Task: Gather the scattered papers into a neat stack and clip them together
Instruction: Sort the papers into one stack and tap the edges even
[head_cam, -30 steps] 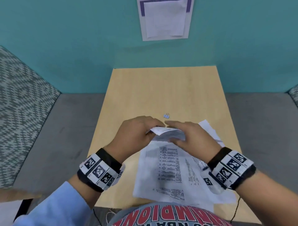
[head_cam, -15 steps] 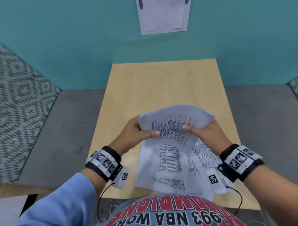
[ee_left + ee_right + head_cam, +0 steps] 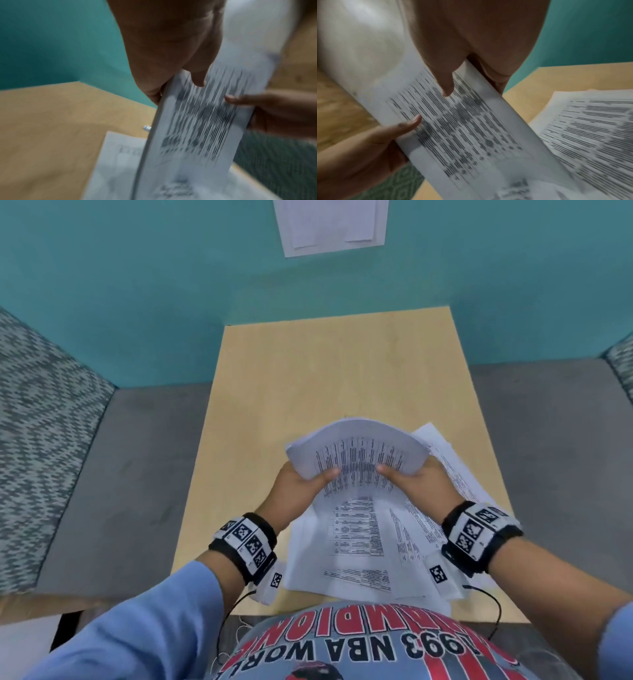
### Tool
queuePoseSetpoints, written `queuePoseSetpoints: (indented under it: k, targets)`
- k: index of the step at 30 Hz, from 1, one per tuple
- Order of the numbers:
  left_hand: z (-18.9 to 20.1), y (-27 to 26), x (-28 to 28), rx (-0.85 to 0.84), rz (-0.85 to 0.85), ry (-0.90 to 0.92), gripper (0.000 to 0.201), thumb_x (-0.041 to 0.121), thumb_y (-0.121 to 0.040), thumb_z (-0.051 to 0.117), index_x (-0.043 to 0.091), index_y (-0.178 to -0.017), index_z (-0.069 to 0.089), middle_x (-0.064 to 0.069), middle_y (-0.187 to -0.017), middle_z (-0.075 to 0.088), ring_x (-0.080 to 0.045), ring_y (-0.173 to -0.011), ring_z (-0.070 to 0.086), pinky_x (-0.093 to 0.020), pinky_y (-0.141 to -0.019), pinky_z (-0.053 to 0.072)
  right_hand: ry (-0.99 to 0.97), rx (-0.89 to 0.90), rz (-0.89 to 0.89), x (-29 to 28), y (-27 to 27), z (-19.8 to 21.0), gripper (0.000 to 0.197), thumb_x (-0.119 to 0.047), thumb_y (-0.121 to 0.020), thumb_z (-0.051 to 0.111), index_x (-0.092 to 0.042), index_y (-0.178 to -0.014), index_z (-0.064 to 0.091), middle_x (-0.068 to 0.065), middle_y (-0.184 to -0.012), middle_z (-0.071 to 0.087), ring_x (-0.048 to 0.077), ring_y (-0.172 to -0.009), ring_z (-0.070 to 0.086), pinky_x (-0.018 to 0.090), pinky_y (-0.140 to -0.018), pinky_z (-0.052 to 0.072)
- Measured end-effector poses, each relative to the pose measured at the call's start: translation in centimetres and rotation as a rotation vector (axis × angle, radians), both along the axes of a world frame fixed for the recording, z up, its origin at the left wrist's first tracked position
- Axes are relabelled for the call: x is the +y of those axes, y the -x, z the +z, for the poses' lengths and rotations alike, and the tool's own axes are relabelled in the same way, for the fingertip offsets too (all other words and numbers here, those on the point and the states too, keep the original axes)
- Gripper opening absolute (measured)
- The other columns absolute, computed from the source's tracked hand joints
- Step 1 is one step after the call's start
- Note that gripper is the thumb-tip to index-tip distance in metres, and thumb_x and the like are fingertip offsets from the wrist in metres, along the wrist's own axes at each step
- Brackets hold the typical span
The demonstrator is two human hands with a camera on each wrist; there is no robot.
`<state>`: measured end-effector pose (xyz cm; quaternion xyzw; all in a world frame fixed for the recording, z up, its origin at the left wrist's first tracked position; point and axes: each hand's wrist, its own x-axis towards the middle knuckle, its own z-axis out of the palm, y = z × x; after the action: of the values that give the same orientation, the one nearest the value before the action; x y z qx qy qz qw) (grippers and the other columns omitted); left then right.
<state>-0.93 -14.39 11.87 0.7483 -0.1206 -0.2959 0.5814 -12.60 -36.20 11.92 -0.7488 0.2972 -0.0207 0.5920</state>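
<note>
A printed sheet of paper (image 3: 356, 453) is lifted and bowed upward over the wooden table (image 3: 308, 364). My left hand (image 3: 301, 481) pinches its left edge, thumb on the print, and my right hand (image 3: 414, 484) pinches its right edge the same way. Below it several more printed papers (image 3: 356, 542) lie fanned on the table's near part, some sticking out to the right (image 3: 455, 467). The left wrist view shows the held sheet (image 3: 197, 128) edge-on and a small binder clip (image 3: 147, 127) on the table behind it. The right wrist view shows the sheet (image 3: 471, 128) and loose pages (image 3: 590, 128).
The table meets a teal wall (image 3: 137, 285) with a white notice (image 3: 332, 224) pinned on it. Grey cushioned seating (image 3: 120, 474) flanks the table on both sides. The far half of the table top is bare wood.
Both hands went from pressing on the papers' top edge to lifting one sheet up, bowed between them. The binder clip, visible a second ago in the head view, is now hidden behind the sheet.
</note>
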Motion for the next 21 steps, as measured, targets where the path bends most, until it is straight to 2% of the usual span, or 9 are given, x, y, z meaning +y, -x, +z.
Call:
queuePoseSetpoints:
  k: [2, 3, 5, 7, 9, 10, 14, 18, 21]
  targets:
    - [-1.2, -0.2, 0.0, -0.035, 0.005, -0.072, 0.026, 0.042, -0.09, 0.085, 0.053, -0.111, 0.075, -0.012, -0.117, 0.082, -0.025, -0.107, 0.079, -0.06, -0.103, 0.059, 0.039, 0.037, -0.022, 0.3, -0.3, -0.3, 0.028, -0.038, -0.09, 0.078, -0.016, -0.106, 0.074, 0.01, -0.095, 0.079, 0.029, -0.093, 0.076, 0.041, -0.082, 0.061]
    - [-1.2, -0.4, 0.0, -0.059, 0.028, -0.084, 0.022, 0.044, -0.09, 0.085, 0.056, -0.105, 0.076, -0.012, -0.113, 0.083, -0.027, -0.105, 0.079, -0.06, -0.101, 0.06, 0.036, 0.028, -0.031, 0.3, -0.5, -0.3, 0.03, -0.038, -0.091, 0.077, -0.011, -0.102, 0.075, 0.01, -0.089, 0.08, 0.029, -0.085, 0.076, 0.043, -0.077, 0.061]
    - [-0.8, -1.0, -0.3, -0.096, 0.093, -0.047, 0.017, 0.038, -0.091, 0.085, 0.048, -0.103, 0.078, 0.001, -0.106, 0.084, -0.018, -0.102, 0.08, -0.054, -0.101, 0.062, 0.005, -0.029, -0.059, 0.3, -0.5, 0.4, 0.019, -0.034, -0.092, 0.077, -0.02, -0.081, 0.072, -0.011, -0.058, 0.072, 0.006, -0.052, 0.066, 0.028, -0.057, 0.053]
    - [-0.4, -1.2, -0.6, -0.12, 0.124, 0.053, 0.026, 0.026, -0.091, 0.087, 0.04, -0.111, 0.077, 0.016, -0.101, 0.083, -0.006, -0.1, 0.078, -0.038, -0.097, 0.064, 0.01, -0.104, -0.091, 0.3, -0.2, 0.9, 0.026, -0.031, -0.091, 0.078, -0.032, -0.07, 0.065, -0.022, -0.049, 0.063, -0.006, -0.048, 0.06, 0.01, -0.054, 0.046]
    - [-0.1, -1.1, -0.7, -0.14, 0.097, 0.092, 0.041, 0.013, -0.088, 0.088, 0.045, -0.112, 0.076, 0.025, -0.105, 0.082, 0.002, -0.106, 0.076, -0.025, -0.096, 0.061, -0.015, -0.141, -0.118, 0.2, 0.0, 0.5, 0.012, -0.034, -0.087, 0.082, -0.037, -0.08, 0.072, -0.018, -0.075, 0.077, -0.006, -0.074, 0.072, 0.013, -0.071, 0.056]
    - [-0.8, -1.0, -0.6, -0.127, 0.075, 0.075, 0.045, 0.012, -0.086, 0.089, 0.048, -0.111, 0.077, 0.022, -0.111, 0.082, -0.001, -0.112, 0.076, -0.029, -0.099, 0.061, -0.025, -0.117, -0.123, 0.2, 0.1, 0.0, 0.009, -0.035, -0.086, 0.083, -0.036, -0.088, 0.075, -0.011, -0.087, 0.081, 0.003, -0.085, 0.076, 0.021, -0.079, 0.06]
    - [-4.1, -0.3, 0.1, -0.031, 0.026, -0.077, 0.039, 0.025, -0.085, 0.092, 0.035, -0.119, 0.077, 0.004, -0.119, 0.083, -0.015, -0.116, 0.077, -0.052, -0.105, 0.06, 0.061, 0.122, 0.018, -0.4, 0.4, -3.3, 0.029, -0.033, -0.091, 0.078, -0.018, -0.116, 0.075, -0.002, -0.101, 0.078, 0.012, -0.093, 0.073, 0.04, -0.091, 0.061]
    - [-4.3, -1.4, -0.1, -0.102, 0.033, -0.194, 0.029, 0.032, -0.092, 0.085, 0.017, -0.116, 0.081, 0.0, -0.111, 0.084, -0.013, -0.105, 0.079, -0.053, -0.099, 0.063, 0.141, 0.234, 0.15, -3.4, 1.4, -6.3, 0.042, -0.026, -0.092, 0.077, -0.02, -0.132, 0.064, -0.005, -0.118, 0.069, 0.015, -0.113, 0.065, 0.036, -0.102, 0.052]
    - [-2.9, -3.4, 0.7, -0.15, 0.03, -0.226, 0.026, 0.031, -0.095, 0.081, 0.014, -0.115, 0.082, -0.001, -0.112, 0.084, -0.016, -0.106, 0.079, -0.054, -0.097, 0.063, 0.335, 0.457, 0.084, -8.0, 3.3, -9.7, 0.076, -0.039, -0.087, 0.08, -0.011, -0.15, 0.047, 0.011, -0.15, 0.051, 0.029, -0.136, 0.051, 0.042, -0.114, 0.042]
